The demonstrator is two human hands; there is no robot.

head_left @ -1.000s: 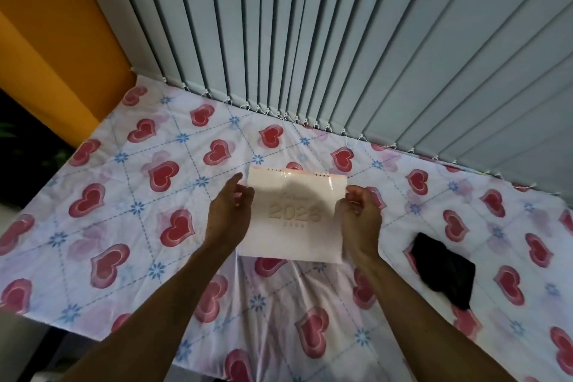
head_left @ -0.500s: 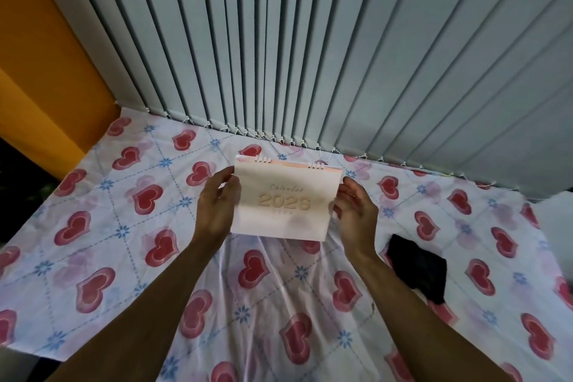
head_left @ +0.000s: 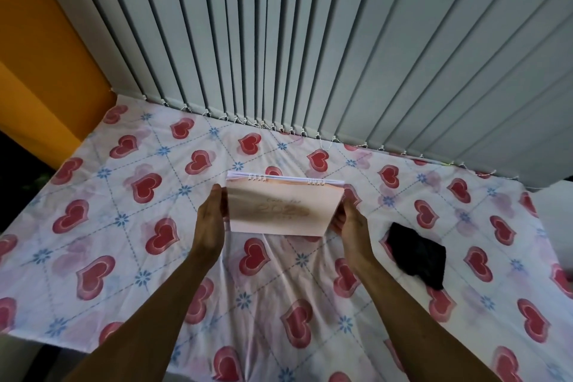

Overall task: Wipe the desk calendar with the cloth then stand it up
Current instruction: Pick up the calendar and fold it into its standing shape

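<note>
The pale pink desk calendar (head_left: 282,208), with wire rings along its top edge and "2025" on its cover, is upright in the middle of the cloth-covered surface. My left hand (head_left: 210,220) grips its left side and my right hand (head_left: 348,223) grips its right side. Its lower edge is at or just above the sheet; I cannot tell whether it touches. The black cloth (head_left: 418,254) lies crumpled on the sheet to the right of my right hand, apart from it.
A white sheet with red hearts (head_left: 124,226) covers the surface. Grey vertical blinds (head_left: 310,40) hang along its far edge. An orange wall (head_left: 40,56) stands at the left. The sheet's near edge drops off at the lower left.
Both hands have tipped the calendar up from lying flat to standing, and its ringed top edge now shows. The view has shifted. The black cloth has not moved.
</note>
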